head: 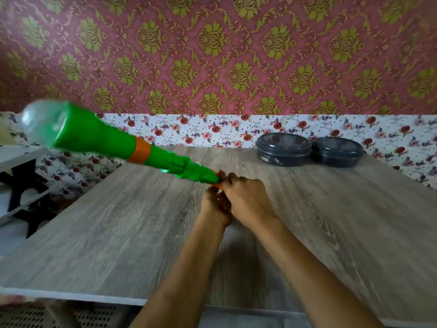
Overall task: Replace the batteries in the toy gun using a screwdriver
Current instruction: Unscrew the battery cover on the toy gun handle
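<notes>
Blurry green and orange toy gun [99, 136] reaching from the middle to the upper left, over the wooden table [118, 221], right hand [246, 200] curled tight round its back end, left hand [216, 204] tucked beside it, gripping too, two dark round boxes [283, 147] upper right

A single view is given, taken from the person's head and aimed forward and down across the table [118, 221]. The work is seen from close by: both forearms are run up from the bottom edge, and the left hand [215, 205] and right hand [248, 200] are set near the centre. The wall [236, 55] beyond is faced squarely and fills the upper part. A wide lens is shown by the splayed table edges. The gun [99, 136] is stretched towards the left edge and blurred there.
</notes>
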`<state>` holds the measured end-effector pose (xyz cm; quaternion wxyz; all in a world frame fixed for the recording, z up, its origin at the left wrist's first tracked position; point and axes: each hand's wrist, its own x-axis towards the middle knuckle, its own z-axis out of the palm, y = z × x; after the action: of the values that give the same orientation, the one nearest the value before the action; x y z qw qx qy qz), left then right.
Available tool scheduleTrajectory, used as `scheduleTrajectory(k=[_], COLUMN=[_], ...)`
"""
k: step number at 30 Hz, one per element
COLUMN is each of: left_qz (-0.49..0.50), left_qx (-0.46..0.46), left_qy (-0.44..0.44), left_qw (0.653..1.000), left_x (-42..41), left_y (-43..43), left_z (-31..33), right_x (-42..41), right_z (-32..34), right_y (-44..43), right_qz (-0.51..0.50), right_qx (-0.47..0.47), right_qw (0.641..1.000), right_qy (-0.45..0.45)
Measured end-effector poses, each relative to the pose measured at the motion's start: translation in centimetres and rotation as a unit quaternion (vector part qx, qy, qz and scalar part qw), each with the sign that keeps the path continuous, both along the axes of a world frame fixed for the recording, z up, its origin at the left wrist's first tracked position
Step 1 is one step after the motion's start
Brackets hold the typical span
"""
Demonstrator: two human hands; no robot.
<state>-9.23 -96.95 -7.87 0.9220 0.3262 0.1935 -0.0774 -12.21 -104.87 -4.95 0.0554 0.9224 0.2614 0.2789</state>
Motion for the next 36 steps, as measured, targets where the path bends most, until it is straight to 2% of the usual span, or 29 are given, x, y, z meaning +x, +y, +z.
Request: scheduleTrajectory(k=[5,10,18,29,33,35,36], left_qz=[-0.010,-0.005,-0.003,-0.011,-0.003,-0.036,-0.058], left_qx=[0.014,0.031,0.000,0.064,0.132,0.230,0.309], left_qy=[-0.005,-0.014,-0.034,-0.004,-0.003,-0.001,0.003], left_qw=[1.000,0.999,0.999,0.998,0.991,0.973,0.949], left_x=[-0.5,-0.2,-0.5,0.4,0.6,0.7,0.9], left_y=[-0.6,-0.5,-0.7,-0.3,-1.1,-0.2,0.6], left_z=[0.6,0.3,0.5,0.3,0.5,0.7,0.6], right_x=[0.2,0.4,0.3,0.6,1.2,1.4,1.4], right_z=[0.4,0.7,0.2,1.0,0.8,0.7,0.6], right_y=[-1.1,-1.4,-0.9,-3.0,-3.9,-4.3,-4.4], right_qz=[-0.024,-0.037,-0.039,-0.090,-0.102,-0.082,-0.070], right_qx=[0.065,0.084,0.043,0.177,0.283,0.346,0.375], right_qw=[0.997,0.995,0.998,0.976,0.943,0.920,0.907], right_qy=[0.036,0.023,0.026,0.094,0.141,0.165,0.178])
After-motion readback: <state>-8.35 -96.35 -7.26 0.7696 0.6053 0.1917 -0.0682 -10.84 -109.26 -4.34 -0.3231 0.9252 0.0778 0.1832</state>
